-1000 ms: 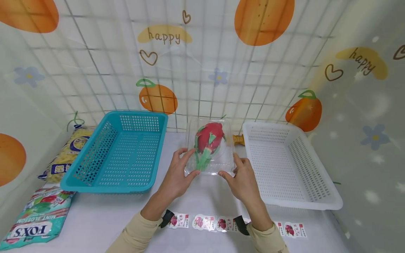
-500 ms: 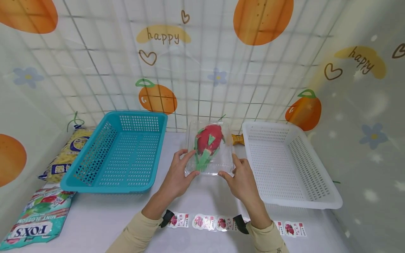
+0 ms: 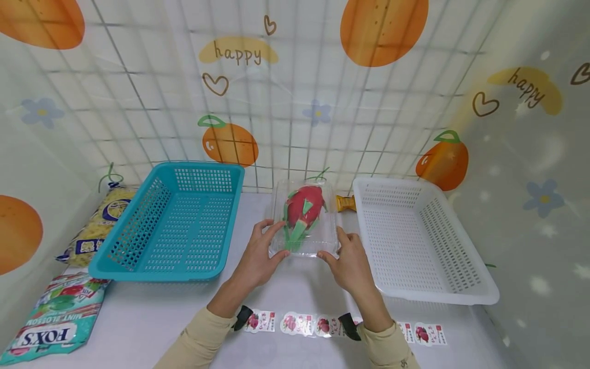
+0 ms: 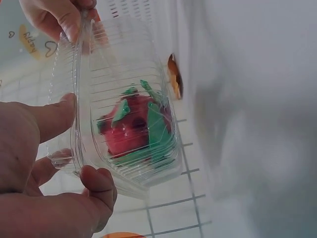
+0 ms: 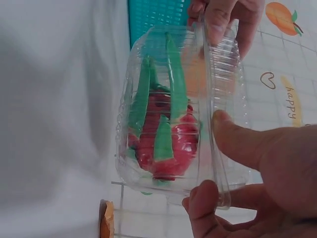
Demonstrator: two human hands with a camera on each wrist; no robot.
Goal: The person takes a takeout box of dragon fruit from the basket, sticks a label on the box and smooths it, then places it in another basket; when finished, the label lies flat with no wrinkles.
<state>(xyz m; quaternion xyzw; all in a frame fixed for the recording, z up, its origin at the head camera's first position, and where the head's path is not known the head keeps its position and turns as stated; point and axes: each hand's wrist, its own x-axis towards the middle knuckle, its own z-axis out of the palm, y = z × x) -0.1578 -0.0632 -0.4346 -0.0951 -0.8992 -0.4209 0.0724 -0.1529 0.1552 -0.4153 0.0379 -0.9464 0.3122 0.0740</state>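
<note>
A clear plastic clamshell box (image 3: 326, 233) with its lid down stands between my two hands, near the middle of the table. Inside lies a red dragon fruit (image 3: 306, 204) with green scales, its green tips towards me. My left hand (image 3: 255, 254) pinches the box's near left corner, thumb on the front rim and fingers along the side. At the near right corner my right hand (image 3: 351, 261) does the same. In the left wrist view, thumb and fingers grip the rim flange (image 4: 81, 114). The right wrist view shows the right thumb (image 5: 235, 136) pressing over the lid edge.
A teal basket (image 3: 230, 225) stands on the left, a white basket (image 3: 364, 225) on the right. A pasta bag (image 3: 94, 225) and a FOX'S candy bag (image 3: 60, 318) lie far left. Behind the box is a small orange packet (image 3: 346, 203). Fruit stickers (image 3: 296, 324) line the front.
The box's far end has lowered slightly, tilting towards the table, while both hands keep their grip at the near corners. The orange packet shows a little more. Baskets and bags have not moved.
</note>
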